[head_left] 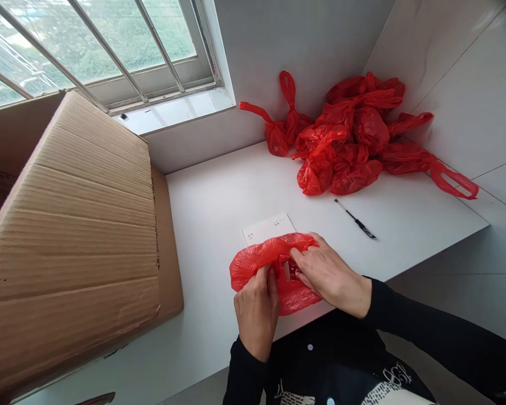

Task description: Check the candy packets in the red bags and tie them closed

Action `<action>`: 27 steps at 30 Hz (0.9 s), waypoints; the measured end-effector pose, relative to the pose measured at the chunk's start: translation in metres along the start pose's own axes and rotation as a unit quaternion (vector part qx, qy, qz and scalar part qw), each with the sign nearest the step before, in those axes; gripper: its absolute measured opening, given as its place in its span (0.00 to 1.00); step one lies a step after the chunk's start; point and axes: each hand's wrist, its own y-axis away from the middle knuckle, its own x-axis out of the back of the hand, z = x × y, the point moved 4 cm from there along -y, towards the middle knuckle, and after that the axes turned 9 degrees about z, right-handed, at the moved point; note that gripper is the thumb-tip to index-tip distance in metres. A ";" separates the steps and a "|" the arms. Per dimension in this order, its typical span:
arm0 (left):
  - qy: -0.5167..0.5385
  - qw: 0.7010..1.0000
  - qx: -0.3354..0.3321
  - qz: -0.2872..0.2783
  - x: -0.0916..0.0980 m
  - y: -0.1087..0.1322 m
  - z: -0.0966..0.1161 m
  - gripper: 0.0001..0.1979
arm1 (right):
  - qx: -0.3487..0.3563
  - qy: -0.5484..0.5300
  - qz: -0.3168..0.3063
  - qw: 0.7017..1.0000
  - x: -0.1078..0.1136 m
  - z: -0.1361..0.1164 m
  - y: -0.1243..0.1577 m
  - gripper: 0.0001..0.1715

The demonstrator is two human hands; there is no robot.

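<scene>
A red plastic bag lies spread near the table's front edge, with a small dark red item with pale markings showing in its middle. My left hand pinches the bag on its left side, fingers closed. My right hand is at the bag's right side, its fingers bent over the plastic beside the small item. White paper with small handwriting sticks out behind the bag. Right of the paper, a black pen lies on the white table.
Several knotted red bags are piled at the back right against the wall. A large open cardboard box stands at the left. Behind it is a barred window with a tiled sill.
</scene>
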 end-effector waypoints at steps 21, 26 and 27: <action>-0.020 0.999 0.039 0.020 -0.003 -0.002 0.005 0.07 | -0.051 0.127 -0.023 0.990 -0.008 0.017 -0.016 0.10; 0.021 0.998 0.043 0.032 -0.003 -0.001 0.005 0.06 | -0.043 0.087 0.011 0.995 -0.011 0.021 -0.018 0.13; 0.032 0.998 0.046 0.036 -0.002 0.000 0.004 0.05 | -0.039 0.082 0.023 0.996 -0.012 0.022 -0.018 0.14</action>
